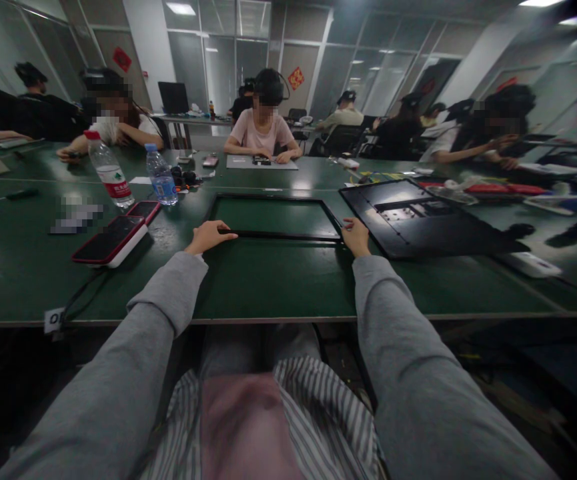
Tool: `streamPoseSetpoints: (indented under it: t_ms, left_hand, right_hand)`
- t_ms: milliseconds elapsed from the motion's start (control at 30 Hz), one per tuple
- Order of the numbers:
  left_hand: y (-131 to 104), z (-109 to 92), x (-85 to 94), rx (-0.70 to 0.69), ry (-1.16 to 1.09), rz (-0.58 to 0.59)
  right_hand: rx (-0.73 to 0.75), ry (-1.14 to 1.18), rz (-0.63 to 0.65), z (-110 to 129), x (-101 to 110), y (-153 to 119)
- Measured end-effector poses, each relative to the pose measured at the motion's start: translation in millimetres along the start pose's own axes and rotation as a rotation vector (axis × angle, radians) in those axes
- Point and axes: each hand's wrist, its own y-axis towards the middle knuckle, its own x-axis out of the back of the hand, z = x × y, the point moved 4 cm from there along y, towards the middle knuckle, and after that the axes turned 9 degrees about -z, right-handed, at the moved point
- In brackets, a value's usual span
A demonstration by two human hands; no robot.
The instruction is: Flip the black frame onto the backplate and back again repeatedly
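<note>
A thin black rectangular frame (278,235), like a monitor bezel, is held between my two hands just over the green table (278,287); the tabletop shows through its opening. My left hand (209,237) pinches the near left corner, thumb along the near bar. At the near right corner, my right hand (355,237) has its fingers closed round the edge. To the right of the frame lies a large black panel (428,227), like a monitor back cover, with a recessed middle part. Its left edge is close to my right hand.
On the left are a red-edged phone (111,233) on a white block, a red-capped bottle (111,173), a blue-capped bottle (161,177) and a screwdriver (22,194). A person (263,130) works across the table. Red and clear packaging (498,189) lies at the far right.
</note>
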Motion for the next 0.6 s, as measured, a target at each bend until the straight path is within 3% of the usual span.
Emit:
streamPoseSetpoints:
  t_ms: [367, 467, 600]
  left_hand:
    - [0.7, 1.2, -0.3, 0.020, -0.016, -0.011]
    - [0.6, 1.1, 0.2, 0.030, -0.032, -0.028]
    - [0.7, -0.3, 2.2, 0.046, -0.076, -0.063]
  right_hand:
    - [0.013, -0.005, -0.007, 9.6, 5.3, -3.9]
    - [0.011, -0.037, -0.110, 14.7, 26.7, -3.4]
    - [0.112, -0.057, -0.196, 14.7, 72.1, 3.1]
